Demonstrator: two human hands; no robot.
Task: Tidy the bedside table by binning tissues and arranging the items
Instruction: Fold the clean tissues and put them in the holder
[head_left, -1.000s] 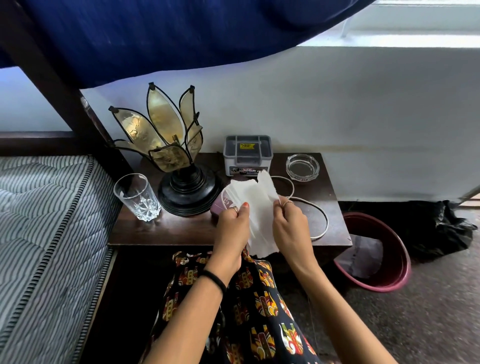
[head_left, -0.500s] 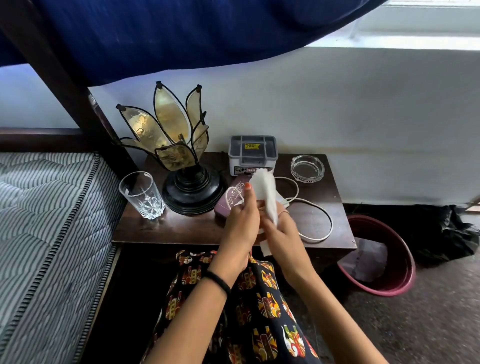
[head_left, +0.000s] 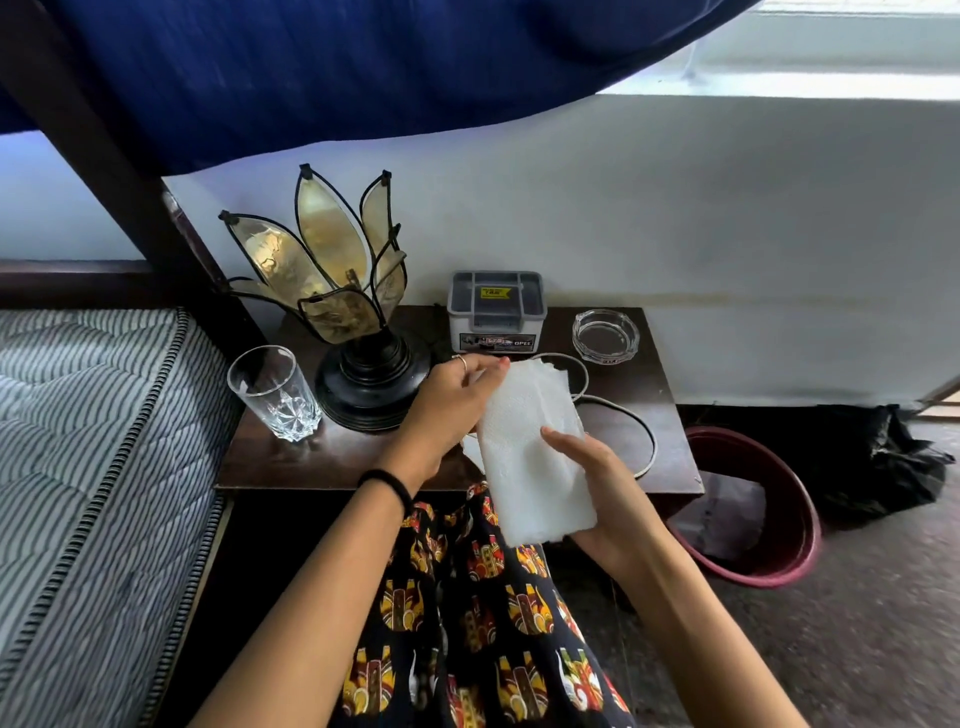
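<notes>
Item: tissue (head_left: 535, 452), white, folded to a flat oblong, several layers thick. I see it held in the air over the front edge of the surface (head_left: 332, 452), above my lap. I judge it very light, soft and limp, not slippery, easily torn or unfolded if pulled from one corner; best taken across the folded body with fingers on both faces, not by a loose edge.

Left hand (head_left: 449, 400): grip pinching the tissue's top corner between thumb and fingertips. Right hand (head_left: 602, 483): grip cradling the lower half from beneath, thumb laid across the front face.

Cable (head_left: 631, 423): pale loop lying on the surface just behind the tissue, partly hidden by it.

Lidded box (head_left: 496, 312): grey plastic, at the back against the wall. Ashtray (head_left: 605, 335): clear glass, just right of the box.

Lamp (head_left: 353, 312): petal-shaped shade on a dark round base, left of the hands. Drinking glass (head_left: 275, 392): clear, upright, just beside the lamp base, near the bed (head_left: 88, 447).

Bin (head_left: 763, 509): red, on the floor to the right of the surface, dark liner inside. I judge this the tissue's destination.
</notes>
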